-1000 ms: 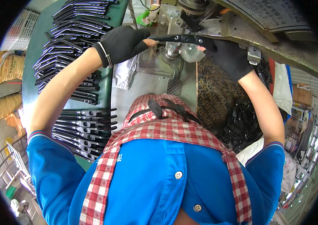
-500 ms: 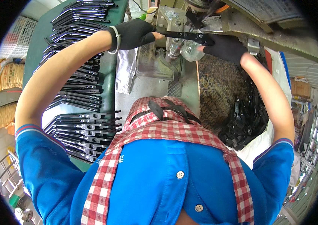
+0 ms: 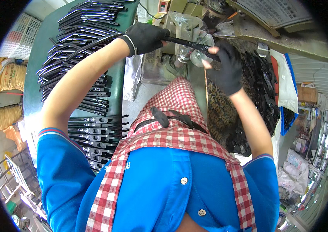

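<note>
A long black metal bar [image 3: 183, 41] slants across in front of a machine, its right end lower than its left. My left hand [image 3: 146, 38], in a black glove with bare fingertips, is closed around it. At its right end, the bare thumb and fingertip of my right hand [image 3: 229, 67] close on the bar; the glove hides the other fingers. Clear plastic wrapping [image 3: 199, 50] covers a machine part just behind and below the bar. Below it sits a round metal fitting [image 3: 182, 58].
Rows of similar black bars [image 3: 88, 58] lie on the green table [image 3: 113, 106] at left. A heap of small black parts [image 3: 258, 89] lies at right beside a worn patterned board [image 3: 222, 104]. The machine's metal frame [image 3: 272, 38] juts over the far right.
My right hand has come nearer to me, its wrist swinging left. The bar has tilted, its right end dropping away from the machine's upper part. My left hand still grips it.
</note>
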Available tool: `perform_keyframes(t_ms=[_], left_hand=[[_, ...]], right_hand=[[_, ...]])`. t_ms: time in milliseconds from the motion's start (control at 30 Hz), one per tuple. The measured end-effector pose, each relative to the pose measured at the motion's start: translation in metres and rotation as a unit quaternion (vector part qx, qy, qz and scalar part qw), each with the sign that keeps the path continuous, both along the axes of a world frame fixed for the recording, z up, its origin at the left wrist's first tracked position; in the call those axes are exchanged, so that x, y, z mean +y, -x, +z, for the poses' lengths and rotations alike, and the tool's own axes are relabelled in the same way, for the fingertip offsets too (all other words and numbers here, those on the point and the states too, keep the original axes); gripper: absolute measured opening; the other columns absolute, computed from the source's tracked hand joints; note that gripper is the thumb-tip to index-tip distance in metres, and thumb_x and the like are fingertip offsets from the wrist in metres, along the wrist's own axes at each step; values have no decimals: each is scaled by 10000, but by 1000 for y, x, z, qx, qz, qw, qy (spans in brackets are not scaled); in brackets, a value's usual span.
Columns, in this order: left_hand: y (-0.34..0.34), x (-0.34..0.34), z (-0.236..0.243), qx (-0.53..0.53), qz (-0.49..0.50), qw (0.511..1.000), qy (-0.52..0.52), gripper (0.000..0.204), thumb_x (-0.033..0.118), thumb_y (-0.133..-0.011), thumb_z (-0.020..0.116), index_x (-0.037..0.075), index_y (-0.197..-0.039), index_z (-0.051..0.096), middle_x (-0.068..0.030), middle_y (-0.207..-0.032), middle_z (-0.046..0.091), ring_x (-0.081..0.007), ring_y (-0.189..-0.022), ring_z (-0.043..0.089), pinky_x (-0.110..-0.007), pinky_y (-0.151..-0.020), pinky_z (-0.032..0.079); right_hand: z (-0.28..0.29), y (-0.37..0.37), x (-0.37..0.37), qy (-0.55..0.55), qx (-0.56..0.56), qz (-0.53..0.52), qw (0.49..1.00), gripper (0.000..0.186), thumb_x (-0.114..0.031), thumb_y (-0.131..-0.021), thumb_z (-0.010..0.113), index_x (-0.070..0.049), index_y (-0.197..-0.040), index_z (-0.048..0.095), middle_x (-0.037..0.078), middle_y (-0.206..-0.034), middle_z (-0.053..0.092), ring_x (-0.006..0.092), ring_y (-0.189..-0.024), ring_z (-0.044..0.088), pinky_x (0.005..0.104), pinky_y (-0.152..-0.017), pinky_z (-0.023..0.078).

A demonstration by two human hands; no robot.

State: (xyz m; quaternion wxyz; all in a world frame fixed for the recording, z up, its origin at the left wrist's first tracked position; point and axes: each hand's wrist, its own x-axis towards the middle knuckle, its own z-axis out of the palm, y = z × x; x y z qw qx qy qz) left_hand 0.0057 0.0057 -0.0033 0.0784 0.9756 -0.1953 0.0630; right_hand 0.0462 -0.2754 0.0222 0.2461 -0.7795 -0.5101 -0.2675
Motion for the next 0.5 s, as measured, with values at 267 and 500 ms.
perform_keyframes(t_ms=[267,500], left_hand=[[7,2,9,25,5,1000,11,260,346,-847,595,106,-948,603,-160,-747,628,-359,-694,625,-449,-615,495],[11,7,20,75,37,996,13,323,415,-868,563,119,-998,584,-120,-783,638,-341,-759,636,-448,-669,496]], right_hand=[[-39,23,-13,113,328,108,932,121,-115,-771,667,-56,-855,604,92,-753,594,231,-663,596,327,-616,464],[-103,-44,-34,125,403,-51,905,158,-186,-818,618,-66,-916,588,117,-841,614,272,-779,611,361,-703,480]])
